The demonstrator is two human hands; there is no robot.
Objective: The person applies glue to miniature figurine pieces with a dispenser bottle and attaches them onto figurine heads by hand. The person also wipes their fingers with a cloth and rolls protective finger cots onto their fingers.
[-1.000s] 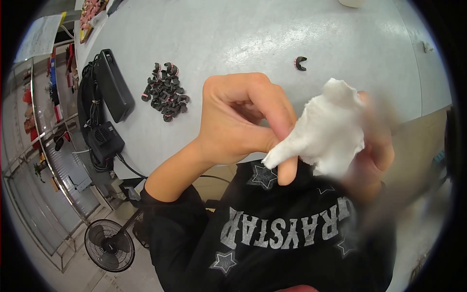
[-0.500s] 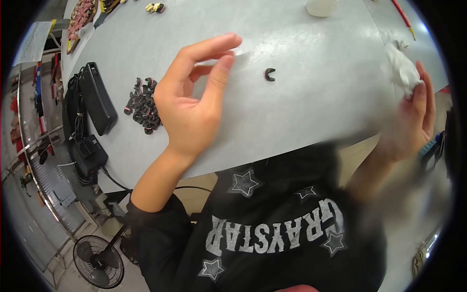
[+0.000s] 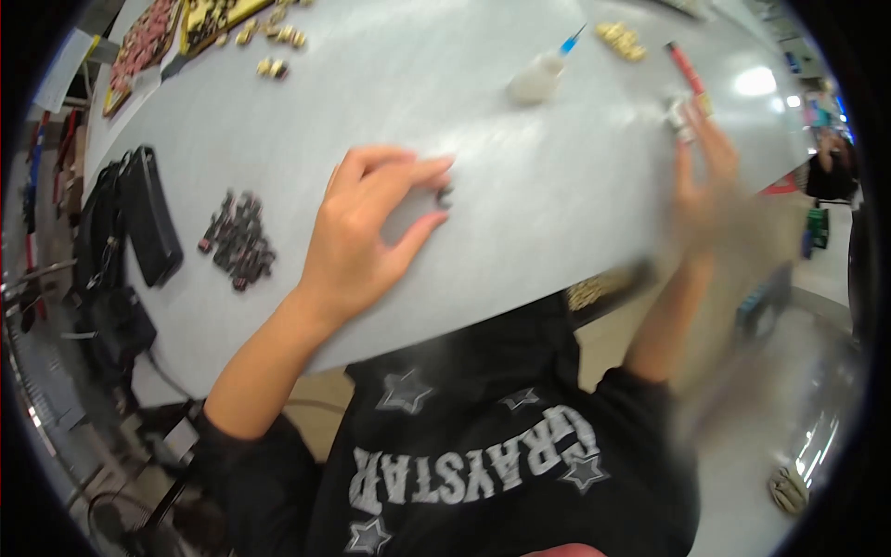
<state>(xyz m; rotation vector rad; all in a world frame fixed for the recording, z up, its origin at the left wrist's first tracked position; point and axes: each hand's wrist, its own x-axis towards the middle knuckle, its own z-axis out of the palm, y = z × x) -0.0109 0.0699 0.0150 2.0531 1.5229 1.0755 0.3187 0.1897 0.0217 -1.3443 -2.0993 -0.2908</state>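
Pinching that small dark clip (image 3: 445, 194) on the desk (image 3: 520, 213): your left hand (image 3: 367, 237) is narrowed around it, so grip its sides squarely. Your right hand (image 3: 710, 200) is blurred; can't tell its grip.

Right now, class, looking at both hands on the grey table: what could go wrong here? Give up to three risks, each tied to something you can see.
1. The left hand is pinching at a small dark part with its fingertips; a part that small could slip away across the table.
2. The right hand is motion-blurred near the table's far edge, beside a crumpled white item; it might knock that off.
3. The squeeze bottle lies on its side and might leak.
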